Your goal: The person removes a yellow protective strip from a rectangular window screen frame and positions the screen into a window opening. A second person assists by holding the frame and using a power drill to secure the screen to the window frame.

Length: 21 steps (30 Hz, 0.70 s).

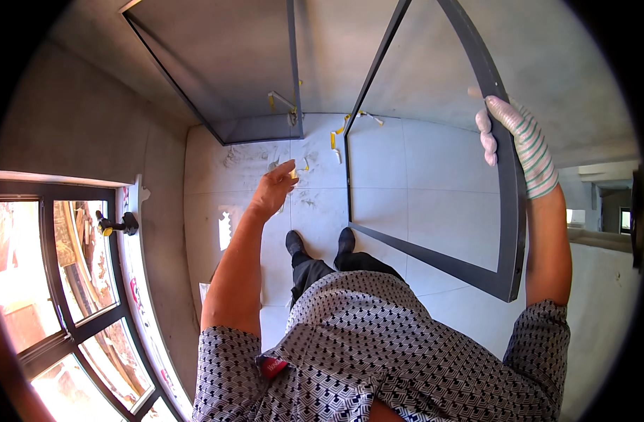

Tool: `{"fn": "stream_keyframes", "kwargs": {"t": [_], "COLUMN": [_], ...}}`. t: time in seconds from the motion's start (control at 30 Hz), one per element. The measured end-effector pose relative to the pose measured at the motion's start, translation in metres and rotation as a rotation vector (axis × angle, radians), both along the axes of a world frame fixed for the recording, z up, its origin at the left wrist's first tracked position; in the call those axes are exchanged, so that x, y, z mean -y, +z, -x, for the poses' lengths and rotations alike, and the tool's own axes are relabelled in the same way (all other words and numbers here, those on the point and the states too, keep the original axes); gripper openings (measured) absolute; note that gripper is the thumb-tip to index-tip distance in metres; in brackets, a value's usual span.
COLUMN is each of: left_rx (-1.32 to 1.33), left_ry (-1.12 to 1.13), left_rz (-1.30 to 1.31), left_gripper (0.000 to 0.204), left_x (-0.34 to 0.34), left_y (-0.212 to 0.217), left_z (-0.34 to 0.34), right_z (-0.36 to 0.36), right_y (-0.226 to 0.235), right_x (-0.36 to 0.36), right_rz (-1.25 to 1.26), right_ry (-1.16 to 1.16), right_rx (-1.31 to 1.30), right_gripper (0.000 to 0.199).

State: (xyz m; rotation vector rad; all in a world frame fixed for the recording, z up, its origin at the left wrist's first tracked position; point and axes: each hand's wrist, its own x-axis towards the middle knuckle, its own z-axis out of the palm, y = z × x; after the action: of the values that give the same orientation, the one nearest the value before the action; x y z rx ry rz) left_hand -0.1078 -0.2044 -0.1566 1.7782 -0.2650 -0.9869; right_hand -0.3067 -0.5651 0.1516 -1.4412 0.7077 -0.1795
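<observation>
Gloved right hand point(522, 144) grips the dark metal frame point(508, 232), fingers wrapped round its side bar, standing it upright on the floor point(434, 183). Bare left hand point(273, 190) pinches something small. Frame seems stiff, awkward; best held by its bars.

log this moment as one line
right hand: gloved, gripping frame | left hand: bare, free, pinching small yellow bit | second frame: leaning on wall
</observation>
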Motion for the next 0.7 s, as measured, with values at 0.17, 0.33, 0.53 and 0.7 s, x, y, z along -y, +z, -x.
{"fn": "stream_keyframes", "kwargs": {"t": [0.17,0.33,0.53,0.7], "left_rx": [0.055,0.001,-0.569,-0.792], "left_ry": [0.270,0.225,0.005,-0.037], "left_rz": [-0.025,-0.165,-0.489,-0.446], "left_gripper": [0.042,0.028,0.024,0.033], "left_x": [-0.026,-0.095,-0.194,-0.209], "left_y": [-0.003,-0.038,-0.060,-0.028], "left_z": [0.024,0.074,0.221,0.313], "right_z": [0.004,0.002,-0.003,-0.006], "right_y": [-0.005,-0.004,0.003,-0.006], "right_x": [0.002,-0.007,-0.025,-0.021], "right_rz": [-0.024,-0.113,-0.109,-0.095], "right_ry": [0.047,0.106,0.066,0.181], "right_rx": [0.041,0.093,0.092,0.175], "right_gripper": [0.042,0.043,0.051,0.049]}}
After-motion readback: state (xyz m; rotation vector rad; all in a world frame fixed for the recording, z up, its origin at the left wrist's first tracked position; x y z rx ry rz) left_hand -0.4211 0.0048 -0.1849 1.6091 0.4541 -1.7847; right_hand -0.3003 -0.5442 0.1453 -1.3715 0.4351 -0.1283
